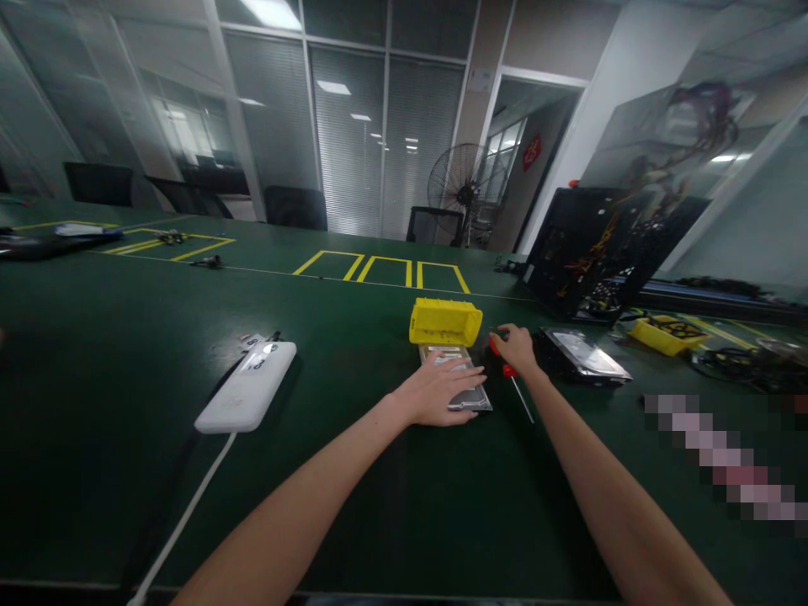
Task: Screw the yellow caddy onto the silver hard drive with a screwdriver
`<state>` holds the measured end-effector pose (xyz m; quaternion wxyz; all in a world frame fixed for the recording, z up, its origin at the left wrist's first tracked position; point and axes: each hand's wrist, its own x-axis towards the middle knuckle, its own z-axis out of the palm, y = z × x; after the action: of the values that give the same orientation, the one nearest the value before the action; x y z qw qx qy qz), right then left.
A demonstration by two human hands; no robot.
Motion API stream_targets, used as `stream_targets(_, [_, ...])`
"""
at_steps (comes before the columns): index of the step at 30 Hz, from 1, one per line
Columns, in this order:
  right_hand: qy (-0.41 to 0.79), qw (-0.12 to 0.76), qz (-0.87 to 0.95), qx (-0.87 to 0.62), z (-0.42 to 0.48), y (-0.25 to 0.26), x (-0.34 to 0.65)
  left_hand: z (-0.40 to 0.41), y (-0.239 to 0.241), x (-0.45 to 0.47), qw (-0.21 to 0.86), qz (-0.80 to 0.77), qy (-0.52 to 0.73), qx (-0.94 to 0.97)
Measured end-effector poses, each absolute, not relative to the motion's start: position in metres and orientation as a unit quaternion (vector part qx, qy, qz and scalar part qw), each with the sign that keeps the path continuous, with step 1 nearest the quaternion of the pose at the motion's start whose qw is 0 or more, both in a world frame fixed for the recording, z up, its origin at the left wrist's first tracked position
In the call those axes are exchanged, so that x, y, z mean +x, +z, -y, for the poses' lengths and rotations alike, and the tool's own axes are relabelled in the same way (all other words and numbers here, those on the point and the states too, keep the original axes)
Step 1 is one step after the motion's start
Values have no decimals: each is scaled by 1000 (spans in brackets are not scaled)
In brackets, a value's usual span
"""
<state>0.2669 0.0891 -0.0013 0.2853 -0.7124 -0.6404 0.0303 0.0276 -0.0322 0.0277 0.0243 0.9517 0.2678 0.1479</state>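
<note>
My left hand [442, 390] lies flat with its fingers spread across a hard drive [475, 397], hiding much of its top. Directly behind the drive, a small yellow bin [446, 323] rests with its open side facing me. Just right of the drive, my right hand [518, 348] has its fingers closed round the red handle of a screwdriver [509, 370]. The metal shaft points back toward me, low over the table. To the right of that hand are more hard drives [584, 355], close together.
A white power bank [247, 387] with a cable lies on the green table [353, 505] at left. An open computer case [584, 252] stands at back right, near a yellow bin of cables [669, 335] and loose cables [725, 366]. Yellow tape rectangles mark the far side.
</note>
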Motion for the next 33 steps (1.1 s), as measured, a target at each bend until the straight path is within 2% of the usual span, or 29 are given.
stream_targets(4, [-11, 316, 659, -682, -80, 11, 270, 32, 27, 28, 39, -272, 146, 950])
stream_targets(7, [2, 304, 735, -606, -58, 23, 270, 32, 28, 27, 64, -277, 150, 947])
stream_targets(9, [32, 262, 792, -550, -33, 30, 269, 32, 31, 23, 94, -284, 162, 940])
stream_targets(13, [77, 134, 841, -518, 23, 38, 263, 29, 37, 10, 155, -323, 192, 914])
stream_targets(16, [108, 77, 850, -509, 48, 38, 260, 23, 39, -2, 179, -361, 189, 895])
stream_targets(22, [49, 81, 864, -495, 49, 28, 255, 12, 34, -25, 248, -420, 177, 855])
stream_targets(29, [27, 122, 848, -516, 49, 24, 250, 12, 40, -28, 438, -461, 431, 641])
stream_targets(33, [24, 133, 847, -513, 50, 22, 250, 18, 45, -27, 504, -490, 469, 535])
